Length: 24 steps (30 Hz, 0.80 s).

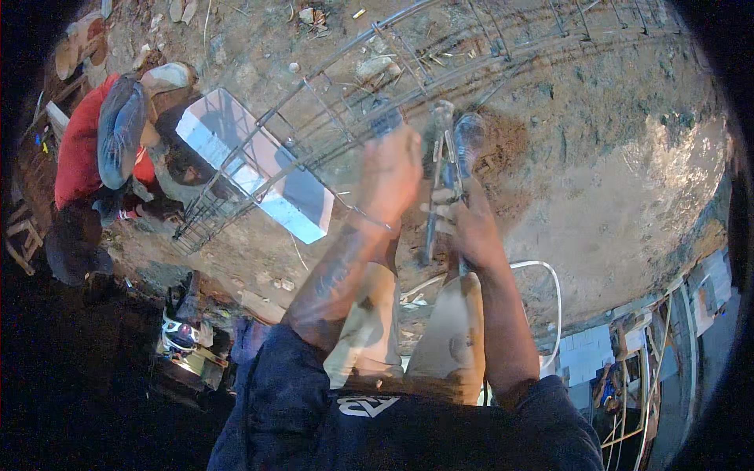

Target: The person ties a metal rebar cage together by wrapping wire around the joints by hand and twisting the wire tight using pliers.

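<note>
Over the middle of the rebar cage (330,133), where its long bars run from the lower left up toward the upper right across bare earth, we have both hands at work. Our left hand (390,177) is closed in a fist round one of the cage's bars, knuckles up, the thin rod passing under the wrist. Just beside it, our right hand (471,228) is wrapped tight round the handles of a metal pincer tool (442,169), which stands nearly upright, its head reaching up to the bars just beyond the left fist. The tool's head and the bar it meets are blurred, so we cannot tell whether it bites on a tie wire or on the bar itself.

Our fingertips are hidden on both hands, folded beneath. The far end of the cage bends away with the lens and is cut off at the top edge.

The cage is thin grey steel, long bars tied with square stirrups, resting on a pale rectangular block (251,169) with smooth flat faces. The ground (613,157) is rough, reddish-brown soil with pale patches and scattered rubble. A white hose (550,275) loops near our right forearm. At left, another person in a red shirt (78,149) crouches by the cage's near end.
</note>
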### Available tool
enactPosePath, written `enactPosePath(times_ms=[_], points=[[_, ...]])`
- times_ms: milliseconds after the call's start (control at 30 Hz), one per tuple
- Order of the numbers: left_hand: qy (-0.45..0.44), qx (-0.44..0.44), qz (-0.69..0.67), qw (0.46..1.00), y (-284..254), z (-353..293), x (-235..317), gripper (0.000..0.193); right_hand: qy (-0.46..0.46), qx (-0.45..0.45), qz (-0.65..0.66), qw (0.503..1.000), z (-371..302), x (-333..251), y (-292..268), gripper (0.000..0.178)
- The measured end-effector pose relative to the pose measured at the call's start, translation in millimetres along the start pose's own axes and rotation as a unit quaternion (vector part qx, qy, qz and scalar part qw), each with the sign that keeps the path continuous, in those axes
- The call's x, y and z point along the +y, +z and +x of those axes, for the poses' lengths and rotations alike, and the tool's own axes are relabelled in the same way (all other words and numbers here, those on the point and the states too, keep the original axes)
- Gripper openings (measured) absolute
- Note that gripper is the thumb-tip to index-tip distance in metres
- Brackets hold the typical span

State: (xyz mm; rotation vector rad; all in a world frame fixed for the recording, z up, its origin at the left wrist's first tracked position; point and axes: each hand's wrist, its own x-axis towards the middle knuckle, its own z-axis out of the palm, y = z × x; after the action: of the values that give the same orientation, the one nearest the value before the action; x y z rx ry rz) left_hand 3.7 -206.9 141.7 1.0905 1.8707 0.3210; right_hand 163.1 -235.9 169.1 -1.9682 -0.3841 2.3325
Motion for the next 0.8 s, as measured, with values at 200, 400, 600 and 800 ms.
enactPosePath(times_ms=[200, 400, 600, 800], points=[[0.057, 0.046, 0.095, 0.993, 29, -15, 7, 0.004, -0.007, 0.083, -0.028, 0.996, -9, -19, -5, 0.024], [0.053, 0.027, 0.003, 0.998, 34, -24, -7, 0.008, -0.216, 0.248, -0.340, 0.881, 2, -31, -53, 0.027], [0.075, 0.071, 0.020, 0.994, 58, -38, -16, 0.023, -0.439, 0.420, -0.512, 0.607, 105, -127, -90, 0.038], [0.069, 0.082, 0.049, 0.993, 53, -26, -2, 0.023, -0.515, 0.383, -0.574, 0.509, 125, -132, -106, 0.043]])
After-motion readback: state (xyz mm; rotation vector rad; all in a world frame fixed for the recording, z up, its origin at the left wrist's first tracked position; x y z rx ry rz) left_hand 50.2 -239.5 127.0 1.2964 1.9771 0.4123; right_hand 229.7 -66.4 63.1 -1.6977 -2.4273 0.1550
